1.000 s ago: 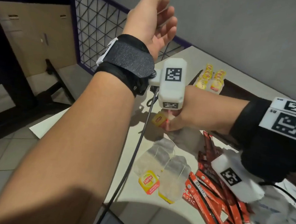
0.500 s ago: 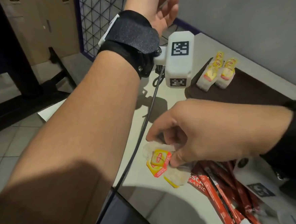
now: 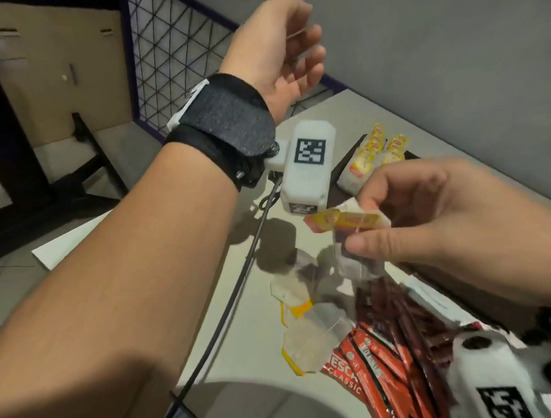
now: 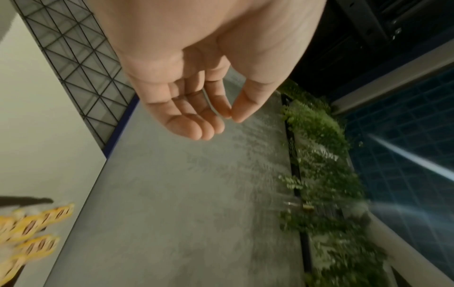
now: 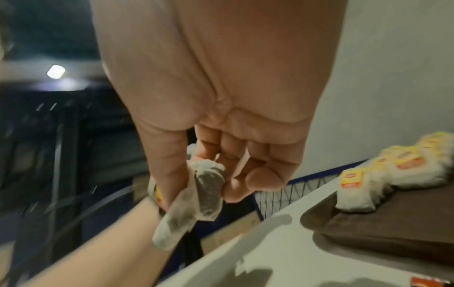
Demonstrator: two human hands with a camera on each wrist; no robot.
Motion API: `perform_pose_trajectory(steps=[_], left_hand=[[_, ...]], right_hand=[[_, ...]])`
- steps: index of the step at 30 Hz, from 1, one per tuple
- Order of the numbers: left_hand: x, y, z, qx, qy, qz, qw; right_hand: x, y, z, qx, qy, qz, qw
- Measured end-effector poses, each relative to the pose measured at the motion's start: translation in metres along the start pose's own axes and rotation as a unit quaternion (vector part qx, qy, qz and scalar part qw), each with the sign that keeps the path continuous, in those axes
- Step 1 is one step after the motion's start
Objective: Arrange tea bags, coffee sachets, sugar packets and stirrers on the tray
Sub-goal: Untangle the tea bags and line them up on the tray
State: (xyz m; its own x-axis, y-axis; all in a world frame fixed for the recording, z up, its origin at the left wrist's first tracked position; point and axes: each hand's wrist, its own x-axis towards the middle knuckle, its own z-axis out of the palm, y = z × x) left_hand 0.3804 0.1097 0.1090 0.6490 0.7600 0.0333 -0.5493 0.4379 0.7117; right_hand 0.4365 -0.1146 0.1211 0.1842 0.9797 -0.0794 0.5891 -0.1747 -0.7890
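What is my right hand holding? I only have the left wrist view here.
Observer: The right hand pinches white paper tea bags with yellow tags, held above the white table.
Operator: Any more lying on the table?
Observer: Yes, loose tea bags lie beside the red coffee sachets.
Operator: How full is the tray?
Observer: The dark brown tray shows two rows of tea bags at one end; the rest in view is bare.

White table (image 3: 251,344) bears brown tray (image 5: 393,223), loose tea bags (image 3: 304,335) (two), red sachets (image 3: 397,364).
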Motion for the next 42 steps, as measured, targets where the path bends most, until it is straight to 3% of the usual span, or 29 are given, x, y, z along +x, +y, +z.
perform_pose_trajectory(steps=[2,5,10,13,16,23,30,35,42], left_hand=[[-0.01,-0.005,0.015,0.055,-0.048,-0.032,0.997],[-0.033,-0.016,0.041,0.145,-0.14,-0.058,0.978],[-0.081,-0.05,0.074,0.251,-0.262,-0.07,0.929],[-0.101,-0.069,0.08,0.287,-0.311,-0.102,0.9],[-0.113,-0.081,0.083,0.272,-0.345,-0.131,0.889],[-0.121,-0.096,0.084,0.255,-0.34,-0.13,0.896],[-0.12,-0.097,0.085,0.238,-0.289,-0.12,0.919],[-0.107,-0.09,0.08,0.231,-0.255,-0.109,0.933],[-0.096,-0.082,0.076,0.2,-0.229,-0.104,0.947]], right_hand=[[-0.016,0.011,-0.012,0.138,0.096,0.004,0.986],[-0.042,0.028,-0.021,0.279,0.208,0.012,0.937],[-0.081,0.05,-0.027,0.304,0.323,0.029,0.896],[-0.097,0.058,-0.026,0.313,0.346,0.023,0.884],[-0.105,0.062,-0.025,0.316,0.354,0.019,0.88],[-0.113,0.064,-0.018,0.331,0.393,-0.001,0.858],[-0.116,0.068,-0.016,0.272,0.421,0.008,0.866],[-0.121,0.066,-0.028,0.298,0.421,0.028,0.856],[-0.126,0.047,-0.062,0.263,0.325,-0.001,0.908]])
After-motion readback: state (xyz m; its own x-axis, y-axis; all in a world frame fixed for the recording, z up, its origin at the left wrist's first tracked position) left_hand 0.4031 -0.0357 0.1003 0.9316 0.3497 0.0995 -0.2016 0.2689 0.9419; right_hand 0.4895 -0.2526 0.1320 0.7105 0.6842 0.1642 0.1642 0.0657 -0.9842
